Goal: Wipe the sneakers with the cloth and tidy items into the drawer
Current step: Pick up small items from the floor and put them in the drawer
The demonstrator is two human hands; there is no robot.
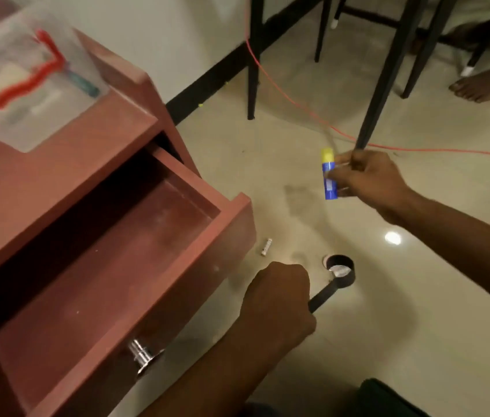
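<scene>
We are in the tidying part: the drawer [135, 236] stands open and looks empty. Our right hand [371, 182] pinches a glue stick [328, 176] above the floor. Our left hand [279, 296] is curled round the loose end of a black tape roll [343, 270] near the drawer's front corner. Nothing is put away yet, and we see no sneakers or cloth here.

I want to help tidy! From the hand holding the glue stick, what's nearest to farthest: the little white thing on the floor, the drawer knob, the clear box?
From the right hand:
1. little white thing, on the floor.
2. drawer knob, on the open drawer front.
3. clear box, atop the cabinet, far left.
</scene>
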